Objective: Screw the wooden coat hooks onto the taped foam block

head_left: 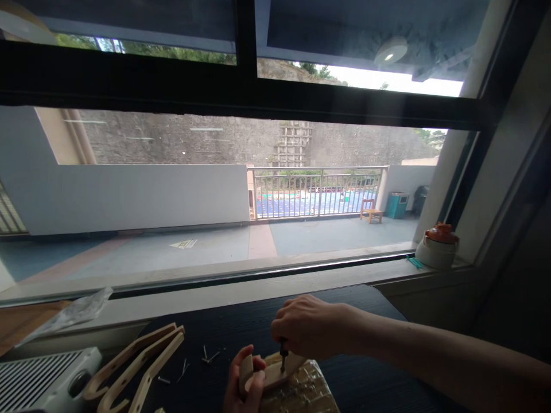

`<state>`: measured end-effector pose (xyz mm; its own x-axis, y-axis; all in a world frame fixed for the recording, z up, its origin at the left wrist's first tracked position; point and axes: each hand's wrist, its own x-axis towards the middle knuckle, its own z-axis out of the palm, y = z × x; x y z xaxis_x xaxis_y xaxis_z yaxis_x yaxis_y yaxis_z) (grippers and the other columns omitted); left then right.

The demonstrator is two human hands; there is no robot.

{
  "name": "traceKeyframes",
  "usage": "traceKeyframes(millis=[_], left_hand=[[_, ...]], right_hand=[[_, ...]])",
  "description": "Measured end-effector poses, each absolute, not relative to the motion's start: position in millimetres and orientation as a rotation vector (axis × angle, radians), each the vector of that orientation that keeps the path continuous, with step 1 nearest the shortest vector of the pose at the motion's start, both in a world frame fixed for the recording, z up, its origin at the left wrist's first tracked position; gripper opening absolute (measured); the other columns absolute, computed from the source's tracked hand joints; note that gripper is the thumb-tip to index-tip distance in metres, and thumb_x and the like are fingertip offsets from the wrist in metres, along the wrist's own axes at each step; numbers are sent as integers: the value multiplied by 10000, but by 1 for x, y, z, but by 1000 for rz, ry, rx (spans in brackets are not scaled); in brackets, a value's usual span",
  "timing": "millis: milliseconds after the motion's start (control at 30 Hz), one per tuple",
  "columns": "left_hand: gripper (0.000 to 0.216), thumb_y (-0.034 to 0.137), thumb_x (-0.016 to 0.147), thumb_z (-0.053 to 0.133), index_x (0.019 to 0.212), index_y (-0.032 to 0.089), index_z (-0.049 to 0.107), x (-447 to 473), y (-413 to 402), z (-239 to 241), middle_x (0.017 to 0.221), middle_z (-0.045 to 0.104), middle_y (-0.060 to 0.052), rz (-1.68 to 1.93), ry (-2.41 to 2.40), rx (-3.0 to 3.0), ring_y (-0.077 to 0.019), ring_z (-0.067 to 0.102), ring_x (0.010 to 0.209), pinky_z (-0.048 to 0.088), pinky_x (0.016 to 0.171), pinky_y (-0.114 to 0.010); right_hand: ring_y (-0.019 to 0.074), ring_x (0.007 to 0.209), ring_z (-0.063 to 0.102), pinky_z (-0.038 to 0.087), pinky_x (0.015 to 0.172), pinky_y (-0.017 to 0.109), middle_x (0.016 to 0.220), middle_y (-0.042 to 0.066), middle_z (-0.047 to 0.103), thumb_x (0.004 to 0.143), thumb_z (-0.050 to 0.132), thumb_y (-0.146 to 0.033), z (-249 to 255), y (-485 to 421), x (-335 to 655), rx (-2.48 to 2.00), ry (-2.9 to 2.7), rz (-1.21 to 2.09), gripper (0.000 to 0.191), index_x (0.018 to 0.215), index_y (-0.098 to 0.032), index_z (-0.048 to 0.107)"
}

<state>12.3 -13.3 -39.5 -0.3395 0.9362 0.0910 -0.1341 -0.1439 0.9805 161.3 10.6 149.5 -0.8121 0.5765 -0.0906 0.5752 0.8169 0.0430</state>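
One dark table (241, 324) spreads beneath both hands, bearing a block (316, 390) in shiny wrapping just below them. Over that block, between the hands, is a pale wooden piece (275, 376). It looks light and stiff, fairly smooth, hardly fragile, and best gripped at its curled end, where the left hand (233, 387) has thumb and fingers bent around it. That end rises among those fingers; the long axis runs rightward from there and slightly away, pointing beneath the right hand (303, 325). Similar wooden hooks (165, 355) lie left of the left hand. The right hand is curled tightly round an upright screwdriver (283, 354), tip down on the wood. Loose screws (209, 360) lie between hooks and left hand.
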Motion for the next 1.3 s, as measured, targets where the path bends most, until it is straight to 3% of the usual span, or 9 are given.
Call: traceKeyframes(millis=[133,300,433,733,900,1100,1300], left_hand=[[743,418,610,608,1260,142,379,19,-11,-49,758,618,-20,1634,1305,1018,-224,595,922,462,808,-285],[802,411,612,590,1311,129,317,19,-10,-52,753,608,-10,1636,1288,1104,-219,586,946,412,909,-317],[742,396,624,584,1281,141,351,19,-11,-50,759,612,-10,1626,1292,1082,-207,596,908,440,865,-292],[671,394,632,574,1229,145,395,20,-12,-51,758,611,-7,1655,1312,1107,-156,602,731,483,681,-211],[644,398,630,580,1200,144,422,19,-10,-55,764,615,-11,1657,1311,1107,-156,593,764,477,723,-211],[621,376,655,561,1216,156,412,23,-8,-58,752,616,-13,1695,1299,1097,-174,609,786,498,744,-242],[525,371,594,619,1080,197,523,23,-4,-62,1033,574,-82,1958,1350,1252,-199,603,819,518,582,-240]], right_hand=[[175,771,601,381,596,249,831,51,669,803,466,-227,146,12,157,957,2876,14,173,889,-179,608],[172,644,606,363,536,256,723,51,666,819,405,-288,137,12,157,1263,2815,-58,232,870,-178,603],[174,613,604,371,543,266,705,64,666,819,395,-303,137,10,159,1362,2779,-1,264,858,-168,618],[172,763,603,388,598,252,830,38,671,790,511,-229,154,6,154,936,2840,119,161,882,-196,638],[178,776,612,401,641,256,833,52,681,785,497,-224,146,12,152,1020,2841,37,174,865,-181,645],[164,643,612,393,572,254,719,46,674,786,442,-282,138,15,157,1249,2759,-42,226,850,-188,637],[183,734,614,397,578,260,834,53,679,778,485,-295,153,5,158,1167,2743,68,230,935,-213,633]])
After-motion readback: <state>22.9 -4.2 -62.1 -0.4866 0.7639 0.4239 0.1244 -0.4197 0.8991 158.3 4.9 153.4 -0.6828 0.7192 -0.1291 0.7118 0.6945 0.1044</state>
